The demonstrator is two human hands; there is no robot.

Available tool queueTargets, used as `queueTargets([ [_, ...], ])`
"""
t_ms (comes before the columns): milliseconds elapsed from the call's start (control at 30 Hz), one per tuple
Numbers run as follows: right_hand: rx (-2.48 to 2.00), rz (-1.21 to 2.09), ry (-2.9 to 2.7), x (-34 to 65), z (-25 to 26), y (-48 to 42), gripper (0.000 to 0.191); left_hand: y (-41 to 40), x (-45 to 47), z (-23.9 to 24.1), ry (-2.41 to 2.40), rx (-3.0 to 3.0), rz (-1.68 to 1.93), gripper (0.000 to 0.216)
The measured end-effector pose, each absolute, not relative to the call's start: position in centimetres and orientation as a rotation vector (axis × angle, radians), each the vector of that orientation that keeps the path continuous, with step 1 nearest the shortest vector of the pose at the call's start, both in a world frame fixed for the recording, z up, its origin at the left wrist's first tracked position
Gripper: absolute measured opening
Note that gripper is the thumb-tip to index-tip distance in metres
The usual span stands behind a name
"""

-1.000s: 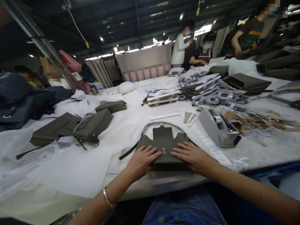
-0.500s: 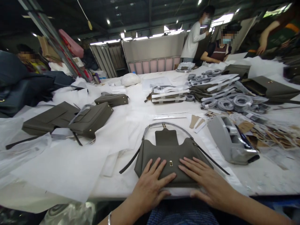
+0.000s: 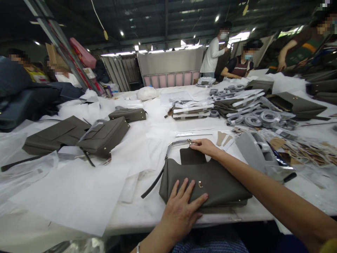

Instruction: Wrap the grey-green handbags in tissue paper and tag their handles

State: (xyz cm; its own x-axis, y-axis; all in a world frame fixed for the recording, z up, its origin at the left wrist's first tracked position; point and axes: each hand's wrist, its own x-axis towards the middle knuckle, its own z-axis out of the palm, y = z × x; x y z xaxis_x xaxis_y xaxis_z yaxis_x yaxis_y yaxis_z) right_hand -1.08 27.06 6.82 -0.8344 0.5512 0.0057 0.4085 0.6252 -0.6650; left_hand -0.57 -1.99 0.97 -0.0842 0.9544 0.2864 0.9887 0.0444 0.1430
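A dark olive handbag (image 3: 210, 179) lies on the white table (image 3: 137, 211) in front of me, its flap open away from me and a gold clasp on its front. My left hand (image 3: 181, 207) lies flat on the bag's near left part, fingers spread. My right hand (image 3: 204, 146) reaches over the bag to the far edge of the flap and pinches it near the metal fitting where the wrapped handle (image 3: 173, 146) meets it. A dark strap (image 3: 154, 182) trails from the bag's left side.
Two olive bags (image 3: 102, 135) and a flat one (image 3: 55, 135) lie at left on tissue sheets (image 3: 73, 193). A grey tape dispenser (image 3: 258, 156) stands right of the bag, with tape rolls (image 3: 260, 117) and strap stacks (image 3: 192, 109) behind. Several people work at the far and side edges.
My right hand left the bag's front and reached forward to the flap's far edge. The left hand stayed flat on the bag. The view shifted slightly.
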Motion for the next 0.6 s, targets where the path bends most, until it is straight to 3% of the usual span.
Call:
queueTargets([
  [300, -0.203, 1.064, -2.495, 9.0, 7.7, 21.5, 0.019, -1.7, -0.5, 0.5, -2.155, -2.018, -0.517, 0.064],
  [600, 0.152, 0.947, -2.464, 11.8, 3.8, 20.4, 0.022, -1.7, -0.2, 0.6, -2.142, -2.014, -0.465, 0.055],
])
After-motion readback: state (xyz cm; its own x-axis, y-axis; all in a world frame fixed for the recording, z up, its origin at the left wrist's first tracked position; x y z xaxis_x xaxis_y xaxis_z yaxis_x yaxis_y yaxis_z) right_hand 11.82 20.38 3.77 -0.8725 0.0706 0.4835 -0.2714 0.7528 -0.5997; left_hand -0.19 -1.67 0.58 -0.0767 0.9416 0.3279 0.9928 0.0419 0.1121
